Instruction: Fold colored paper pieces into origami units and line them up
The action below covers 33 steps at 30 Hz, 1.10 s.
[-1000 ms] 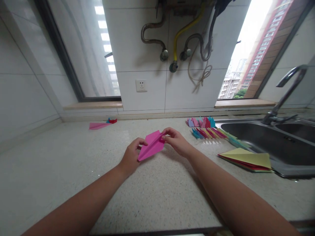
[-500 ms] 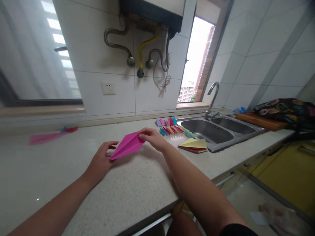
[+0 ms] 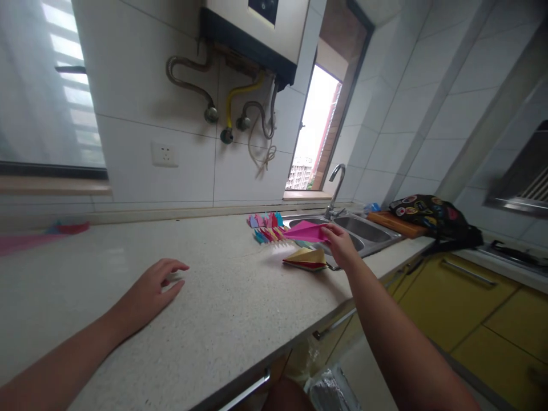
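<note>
My right hand (image 3: 341, 245) pinches a folded pink paper plane (image 3: 305, 232) and holds it in the air above a row of folded coloured papers (image 3: 269, 234) near the sink (image 3: 355, 228). Just below it lies a stack of folded triangular sheets, yellow on top (image 3: 306, 258). My left hand (image 3: 152, 288) rests on the speckled countertop (image 3: 222, 308) with its fingers loosely spread and nothing in it.
A faucet (image 3: 336, 188) stands behind the double sink. A dark patterned bag (image 3: 432, 216) lies on a wooden board (image 3: 391, 222) at the right. Pink and red folded papers (image 3: 38, 235) lie at the far left. Yellow cabinets (image 3: 471, 297) sit below the counter.
My left hand has let go of the pink plane and dropped to the counter. My right hand has carried the plane right, towards the sink. The view has swung right.
</note>
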### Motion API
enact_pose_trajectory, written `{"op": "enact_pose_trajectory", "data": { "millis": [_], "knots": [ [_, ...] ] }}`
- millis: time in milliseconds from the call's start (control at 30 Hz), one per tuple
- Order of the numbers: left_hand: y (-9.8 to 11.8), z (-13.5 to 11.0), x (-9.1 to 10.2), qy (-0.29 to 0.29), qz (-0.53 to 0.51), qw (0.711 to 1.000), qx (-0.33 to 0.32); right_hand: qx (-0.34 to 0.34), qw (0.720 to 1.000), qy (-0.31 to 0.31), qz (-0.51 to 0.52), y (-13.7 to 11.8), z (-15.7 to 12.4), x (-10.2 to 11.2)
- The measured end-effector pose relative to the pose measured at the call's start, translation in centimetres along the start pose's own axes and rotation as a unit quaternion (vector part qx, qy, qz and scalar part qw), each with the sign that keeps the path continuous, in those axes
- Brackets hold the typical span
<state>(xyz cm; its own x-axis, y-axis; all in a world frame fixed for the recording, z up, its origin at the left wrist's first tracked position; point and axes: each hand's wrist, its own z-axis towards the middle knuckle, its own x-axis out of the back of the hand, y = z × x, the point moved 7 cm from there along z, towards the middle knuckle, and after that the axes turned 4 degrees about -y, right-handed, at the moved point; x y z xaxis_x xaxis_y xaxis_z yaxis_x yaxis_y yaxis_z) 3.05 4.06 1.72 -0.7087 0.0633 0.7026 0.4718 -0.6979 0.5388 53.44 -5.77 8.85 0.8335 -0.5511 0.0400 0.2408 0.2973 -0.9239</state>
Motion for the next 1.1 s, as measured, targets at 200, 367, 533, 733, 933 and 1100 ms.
{"op": "enact_pose_trajectory", "data": {
  "millis": [200,367,533,733,933,1100],
  "knots": [
    [0.1,0.2,-0.1,0.007,0.022,0.999,-0.030,-0.048,0.998,0.016,-0.040,2.9,-0.3,4.2],
    [-0.4,0.1,-0.6,-0.006,0.050,0.998,-0.049,-0.083,0.994,0.008,-0.069,5.1,-0.3,4.9],
    [-0.9,0.1,-1.0,-0.021,0.075,0.996,-0.053,-0.113,0.989,-0.004,-0.091,6.1,-0.1,5.2],
    [-1.2,0.1,-1.2,-0.022,0.084,0.994,-0.061,-0.166,0.983,0.009,-0.078,6.8,-0.1,5.3],
    [-0.7,0.2,-1.0,-0.027,0.087,0.994,-0.055,-0.227,0.972,0.056,-0.027,7.0,0.3,5.2],
    [-0.9,0.2,-1.1,-0.034,0.085,0.995,-0.048,-0.258,0.963,0.082,-0.001,6.5,0.3,4.8]
  ]
}}
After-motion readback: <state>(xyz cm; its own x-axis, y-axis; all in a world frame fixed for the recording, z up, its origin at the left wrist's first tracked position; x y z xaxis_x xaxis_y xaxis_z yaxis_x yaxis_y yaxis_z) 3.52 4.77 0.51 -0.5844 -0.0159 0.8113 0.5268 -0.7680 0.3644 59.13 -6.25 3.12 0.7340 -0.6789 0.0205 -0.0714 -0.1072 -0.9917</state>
